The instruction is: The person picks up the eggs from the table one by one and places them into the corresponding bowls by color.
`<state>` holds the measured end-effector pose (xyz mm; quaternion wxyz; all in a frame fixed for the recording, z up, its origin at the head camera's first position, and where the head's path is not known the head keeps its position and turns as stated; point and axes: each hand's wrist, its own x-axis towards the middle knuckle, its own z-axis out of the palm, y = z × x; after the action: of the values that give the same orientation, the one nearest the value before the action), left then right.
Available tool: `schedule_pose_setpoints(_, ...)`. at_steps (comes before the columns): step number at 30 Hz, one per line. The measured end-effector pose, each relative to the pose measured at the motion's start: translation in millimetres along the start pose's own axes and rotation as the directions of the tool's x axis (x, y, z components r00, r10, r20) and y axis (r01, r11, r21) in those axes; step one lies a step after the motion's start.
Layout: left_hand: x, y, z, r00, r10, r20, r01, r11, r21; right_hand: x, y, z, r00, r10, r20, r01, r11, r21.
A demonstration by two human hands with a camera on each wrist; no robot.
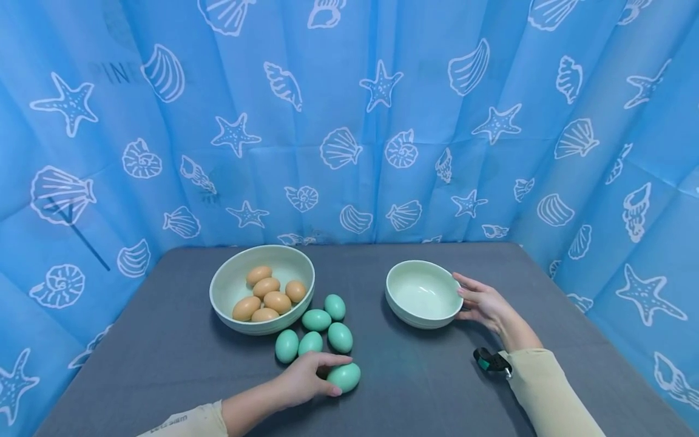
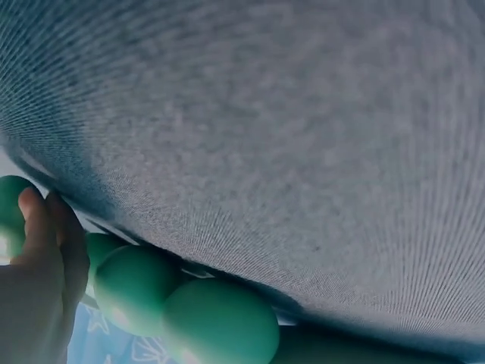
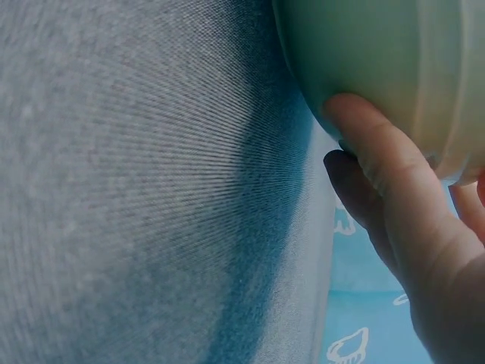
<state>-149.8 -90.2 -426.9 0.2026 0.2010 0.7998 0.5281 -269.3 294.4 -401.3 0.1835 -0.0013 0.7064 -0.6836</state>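
Observation:
My left hand pinches a green egg between thumb and fingers, close over the table at the front of a loose group. In the left wrist view that egg shows at the left edge, by the fingertips. Several more green eggs lie just beyond the hand. My right hand rests its extended fingers against the right side of a small pale green bowl. In the right wrist view a finger touches the outer wall of this bowl. Its inside holds nothing.
A larger pale green bowl with several brown eggs stands at the back left, right behind the green eggs. Dark grey cloth covers the table. A blue curtain with white sea shells hangs behind and at both sides.

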Motion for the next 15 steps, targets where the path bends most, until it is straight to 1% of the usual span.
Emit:
schedule_pose_setpoints(4,-0.7,4.7,-1.6,1.000,-0.003,0.003,0.003,0.999,-0.048,0.8,0,-1,1.000,-0.002,0.007,0.002,1.000,0.014)
schedule_pose_setpoints(9,0.3,16.2,-5.6,1.000,0.009,0.001,-0.009,0.997,-0.080,1.9,0,-1,1.000,0.004,0.008,-0.004,1.000,0.018)
schedule_pose_setpoints(11,2.1,20.1,-6.4,1.000,0.023,-0.013,-0.024,0.996,-0.087,1.8,0,-1,1.000,0.010,0.005,-0.010,1.000,0.017)
schedule_pose_setpoints(15,7.7,24.8,-7.3,0.996,0.058,-0.072,-0.064,0.995,-0.083,1.0,-1,0,1.000,0.017,-0.005,-0.017,1.000,0.020)
